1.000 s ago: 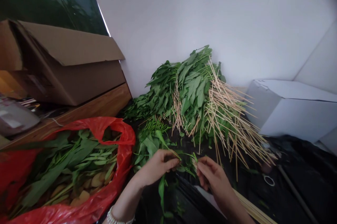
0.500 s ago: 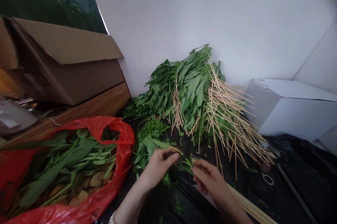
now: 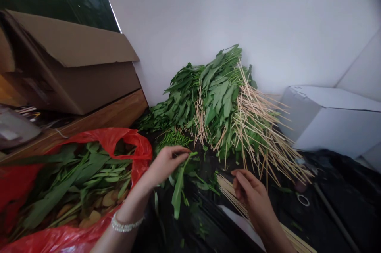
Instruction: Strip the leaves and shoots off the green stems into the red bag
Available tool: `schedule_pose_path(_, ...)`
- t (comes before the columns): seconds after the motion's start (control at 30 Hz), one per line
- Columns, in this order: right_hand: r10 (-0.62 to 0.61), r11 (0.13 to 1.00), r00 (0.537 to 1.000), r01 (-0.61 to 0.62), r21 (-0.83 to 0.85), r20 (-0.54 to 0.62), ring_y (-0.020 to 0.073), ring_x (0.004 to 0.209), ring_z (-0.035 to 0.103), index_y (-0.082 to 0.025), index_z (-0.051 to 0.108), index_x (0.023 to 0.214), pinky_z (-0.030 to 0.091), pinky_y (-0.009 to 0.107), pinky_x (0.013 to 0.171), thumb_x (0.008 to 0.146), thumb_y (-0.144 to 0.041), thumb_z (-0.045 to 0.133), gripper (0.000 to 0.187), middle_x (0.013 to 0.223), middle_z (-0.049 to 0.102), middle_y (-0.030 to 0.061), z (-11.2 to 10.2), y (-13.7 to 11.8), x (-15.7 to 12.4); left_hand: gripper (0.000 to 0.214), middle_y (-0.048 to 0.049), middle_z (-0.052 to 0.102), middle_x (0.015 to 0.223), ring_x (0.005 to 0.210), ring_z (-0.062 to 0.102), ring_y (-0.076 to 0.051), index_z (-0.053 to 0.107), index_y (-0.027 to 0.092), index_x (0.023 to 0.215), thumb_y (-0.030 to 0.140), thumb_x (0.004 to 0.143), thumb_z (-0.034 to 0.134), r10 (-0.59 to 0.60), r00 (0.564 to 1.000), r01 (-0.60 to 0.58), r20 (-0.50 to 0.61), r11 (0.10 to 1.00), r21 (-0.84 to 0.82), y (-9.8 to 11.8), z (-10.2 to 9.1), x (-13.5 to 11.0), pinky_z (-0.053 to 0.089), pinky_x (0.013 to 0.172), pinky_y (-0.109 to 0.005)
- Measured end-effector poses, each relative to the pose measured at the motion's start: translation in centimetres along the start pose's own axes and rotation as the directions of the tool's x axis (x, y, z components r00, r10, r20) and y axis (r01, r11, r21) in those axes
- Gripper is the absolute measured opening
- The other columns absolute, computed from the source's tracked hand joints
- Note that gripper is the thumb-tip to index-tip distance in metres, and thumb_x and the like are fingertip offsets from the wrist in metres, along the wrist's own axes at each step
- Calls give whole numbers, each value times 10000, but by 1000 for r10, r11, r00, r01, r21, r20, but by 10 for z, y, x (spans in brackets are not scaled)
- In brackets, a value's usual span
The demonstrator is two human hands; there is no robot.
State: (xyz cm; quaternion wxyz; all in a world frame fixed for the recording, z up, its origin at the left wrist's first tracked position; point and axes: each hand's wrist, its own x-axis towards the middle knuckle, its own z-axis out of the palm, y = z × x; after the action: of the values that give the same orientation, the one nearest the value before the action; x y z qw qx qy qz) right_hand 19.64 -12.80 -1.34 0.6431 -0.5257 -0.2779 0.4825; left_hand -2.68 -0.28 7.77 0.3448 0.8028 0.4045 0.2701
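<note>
My left hand (image 3: 169, 162) pinches a leafy green stem (image 3: 179, 187) between thumb and fingertips, its long leaf hanging down over the black plastic sheet. To the right, my right hand (image 3: 250, 191) is closed with thumb and forefinger together. Anything between those fingers is too small or hidden to make out. Just below and left of it runs a bundle of bamboo skewers (image 3: 228, 189), partly covered by that hand. Loose green leaves and stems (image 3: 205, 183) lie on the sheet between my hands. Cut green stems (image 3: 175, 138) are heaped beyond my left hand.
A big pile of leafy greens on skewers (image 3: 220, 90) leans against the wall, skewer ends (image 3: 268, 138) sticking out rightward. A red plastic bag (image 3: 143, 158) of leaves stands at left, before a cardboard box (image 3: 95, 86). A white box (image 3: 336, 126) and a ring (image 3: 303, 200) are at right.
My left hand has moved left and up, the leafy stem now hanging from its fingertips. My right hand has shifted right and slightly up, away from the green stems beside it.
</note>
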Motion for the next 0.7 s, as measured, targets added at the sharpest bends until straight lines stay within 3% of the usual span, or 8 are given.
schedule_pose_path(0.07,-62,985,998,65,-162,25,90,465,455,-198,634,867,312,205,426,790,-515,633,326,599,557,-33,-1,3,1,301,-48,748,940,889,669,-211,731,148,985,348,840,558,-19,1000,17,19,997,75,-11,-22,14,505,828,-291)
schedule_pose_path(0.13,-193,883,975,223,-413,113,142,571,530,-206,636,820,392,256,528,830,-432,593,231,653,595,-3,1,9,0,280,-50,748,963,908,670,-224,733,166,980,321,823,560,-50,998,39,43,971,236,-25,-36,24,502,847,-306)
schedule_pose_path(0.23,-396,497,872,468,-731,289,220,778,566,-219,625,775,416,343,708,874,-259,520,149,773,625,38,6,19,-2,307,-61,725,1071,1010,648,-246,720,209,1032,175,770,565,-96,995,99,-33,855,509,-40,-39,28,479,901,-327)
schedule_pose_path(0.3,-442,235,809,521,-821,387,241,816,549,-222,612,752,402,367,745,879,-178,489,182,784,613,49,9,26,-3,386,-72,699,1133,1071,626,-246,699,214,1082,98,761,518,-69,993,111,-94,800,589,-42,-32,26,466,928,-331)
schedule_pose_path(0.4,-406,6,771,538,-843,490,244,808,540,-221,602,728,396,366,748,864,-114,500,201,778,605,51,12,31,-3,369,-66,696,1120,1053,631,-221,694,205,1072,95,803,466,6,994,54,-105,823,566,-34,-14,18,468,924,-313)
schedule_pose_path(0.5,-369,-80,757,552,-830,539,243,808,537,-221,607,732,394,360,740,853,-99,516,194,796,610,49,16,32,-4,286,-33,715,1051,989,649,-199,705,219,1025,169,841,492,75,997,-53,-28,886,461,-25,5,10,480,882,-280)
schedule_pose_path(0.6,-365,-69,756,560,-826,543,242,818,533,-223,613,756,393,361,753,845,-113,538,159,813,610,48,17,32,-6,252,-12,724,1006,951,656,-182,710,227,1004,205,851,510,110,993,-119,48,926,359,-23,17,5,478,846,-254)
schedule_pose_path(0.7,-402,-43,749,559,-828,526,242,817,527,-220,592,743,388,362,748,832,-110,542,151,805,603,49,14,31,-5,245,-15,730,987,926,660,-178,717,221,980,209,853,508,85,996,-86,18,944,318,-26,21,1,474,827,-250)
